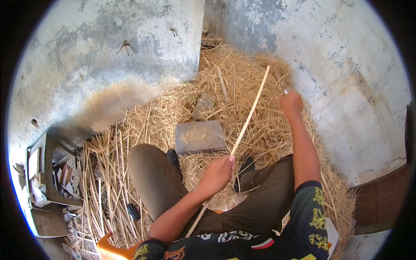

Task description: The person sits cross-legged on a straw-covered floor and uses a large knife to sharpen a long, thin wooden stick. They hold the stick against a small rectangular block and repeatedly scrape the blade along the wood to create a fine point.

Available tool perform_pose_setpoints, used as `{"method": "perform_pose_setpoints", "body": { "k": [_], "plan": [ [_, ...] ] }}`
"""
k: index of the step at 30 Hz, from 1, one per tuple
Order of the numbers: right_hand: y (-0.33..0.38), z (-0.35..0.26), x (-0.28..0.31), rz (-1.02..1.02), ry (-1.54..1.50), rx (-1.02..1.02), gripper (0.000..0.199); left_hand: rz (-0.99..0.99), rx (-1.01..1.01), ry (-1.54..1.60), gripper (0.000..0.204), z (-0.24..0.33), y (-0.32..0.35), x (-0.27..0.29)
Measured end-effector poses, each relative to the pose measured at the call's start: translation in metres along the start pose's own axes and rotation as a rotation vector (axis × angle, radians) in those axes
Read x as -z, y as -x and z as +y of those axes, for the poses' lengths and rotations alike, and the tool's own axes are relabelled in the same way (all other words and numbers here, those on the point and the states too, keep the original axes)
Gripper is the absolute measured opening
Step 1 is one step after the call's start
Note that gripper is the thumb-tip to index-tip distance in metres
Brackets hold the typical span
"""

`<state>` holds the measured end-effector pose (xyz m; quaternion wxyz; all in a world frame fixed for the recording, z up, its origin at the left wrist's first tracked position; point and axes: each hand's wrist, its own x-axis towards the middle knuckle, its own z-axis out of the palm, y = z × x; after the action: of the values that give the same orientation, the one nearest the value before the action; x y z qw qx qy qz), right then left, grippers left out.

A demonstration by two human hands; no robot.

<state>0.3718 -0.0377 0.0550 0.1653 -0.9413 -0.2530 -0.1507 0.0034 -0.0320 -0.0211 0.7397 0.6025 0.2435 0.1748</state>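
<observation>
My left hand (216, 177) is closed round a long, thin, pale bamboo strip (251, 110). The strip slants from beside my lap up toward the far right, its far end above the shavings. Out to the right, with the arm stretched forward, my right hand (292, 104) is closed on something mostly hidden; only a small shiny tip shows at its far left side. The two hands are well apart, and the right one does not touch the strip. Ahead of my feet lies a flat, grey-brown block (200, 136) with shavings scattered on it.
Pale shavings (255, 102) cover the floor. Longer strips (104, 186) lie in a pile at left, with a dark object (133, 212) among them. A wooden box frame (54, 173) holds scraps. Worn walls (143, 56) rise ahead and right. An orange seat edge (113, 249) shows below.
</observation>
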Motion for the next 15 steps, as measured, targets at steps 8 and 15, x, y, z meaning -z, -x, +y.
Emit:
{"method": "perform_pose_setpoints", "body": {
  "k": [8,15],
  "plan": [
    [0.015,0.009,-0.005,-0.091,-0.447,-0.116,0.026,0.009,0.134,0.214,0.033,0.010,-0.016,0.019],
    [0.090,-0.046,0.018,-0.063,-0.002,0.392,0.015,-0.373,0.417,0.837,0.035,0.032,-0.021,0.038]
  ]
}}
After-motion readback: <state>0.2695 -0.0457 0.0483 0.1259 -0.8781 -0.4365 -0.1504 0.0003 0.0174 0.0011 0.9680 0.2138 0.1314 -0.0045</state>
